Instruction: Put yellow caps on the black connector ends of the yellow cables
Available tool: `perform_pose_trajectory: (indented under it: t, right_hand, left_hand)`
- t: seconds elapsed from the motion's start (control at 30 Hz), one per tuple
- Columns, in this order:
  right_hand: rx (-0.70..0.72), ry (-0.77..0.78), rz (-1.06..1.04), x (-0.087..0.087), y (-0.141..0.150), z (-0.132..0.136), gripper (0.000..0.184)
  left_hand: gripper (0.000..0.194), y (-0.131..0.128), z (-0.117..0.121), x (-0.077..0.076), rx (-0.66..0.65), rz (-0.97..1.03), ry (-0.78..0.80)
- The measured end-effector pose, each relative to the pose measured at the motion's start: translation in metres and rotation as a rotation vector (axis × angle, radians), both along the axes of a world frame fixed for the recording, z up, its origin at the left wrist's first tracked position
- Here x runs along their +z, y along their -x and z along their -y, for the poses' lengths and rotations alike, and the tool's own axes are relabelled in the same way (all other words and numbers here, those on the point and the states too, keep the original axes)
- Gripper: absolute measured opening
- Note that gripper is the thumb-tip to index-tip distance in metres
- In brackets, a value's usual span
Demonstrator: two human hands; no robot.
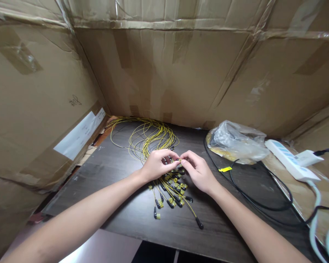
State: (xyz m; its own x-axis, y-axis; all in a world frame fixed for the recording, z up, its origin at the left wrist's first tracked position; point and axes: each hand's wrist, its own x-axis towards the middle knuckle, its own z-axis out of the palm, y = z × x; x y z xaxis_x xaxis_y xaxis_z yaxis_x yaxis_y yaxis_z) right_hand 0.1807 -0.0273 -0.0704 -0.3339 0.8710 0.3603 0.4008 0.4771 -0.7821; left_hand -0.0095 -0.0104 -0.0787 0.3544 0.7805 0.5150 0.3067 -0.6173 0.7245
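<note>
Over the pile of wire ends, my left hand [159,164] and my right hand [199,170] meet fingertip to fingertip. My left thumb and index finger pinch what looks like a small black connector. At its tip, my right thumb and index finger close on a small yellow cap [180,160]; both pieces are mostly covered by fingers. Below lie several black connectors [171,203], many with clear yellow caps. One connector without a visible cap [199,223] lies apart, nearest the front edge. Their thin yellow wires [156,135] run back in loose loops behind my left hand.
Cardboard walls [164,73] enclose the dark table [120,219] at the back and sides. A clear plastic bag [237,140] with yellow pieces stands back right. Beside it are a white power strip [290,160] and a looping black cable [263,206] with a yellow tag [225,169].
</note>
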Motion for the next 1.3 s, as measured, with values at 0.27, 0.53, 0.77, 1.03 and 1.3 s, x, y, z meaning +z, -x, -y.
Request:
perform_pose_trajectory:
  t: [0.27, 0.53, 0.77, 1.03, 1.3]
  right_hand:
    - [0.033, 0.000, 0.044, -0.0024, -0.0004, -0.0019, 0.037]
    - [-0.013, -0.112, 0.075, -0.0001, -0.0005, 0.0023, 0.014]
    - [0.036, -0.019, 0.060, -0.0041, -0.0008, -0.0026, 0.037]
    - [-0.029, 0.012, 0.015, 0.0008, -0.0009, 0.0003, 0.012]
    - [0.038, 0.094, 0.004, -0.0019, -0.0011, -0.0022, 0.037]
  left_hand:
    - [0.012, -0.0002, 0.0005, -0.0006, -0.027, -0.015, -0.020]
    - [0.013, -0.0002, 0.0010, 0.0015, -0.004, -0.016, -0.024]
    - [0.012, 0.0000, 0.0001, 0.0005, -0.021, -0.018, -0.047]
    - [0.012, -0.0004, 0.0009, 0.0027, 0.005, -0.016, 0.002]
    - [0.013, -0.0002, 0.0013, 0.0014, -0.020, -0.020, -0.016]
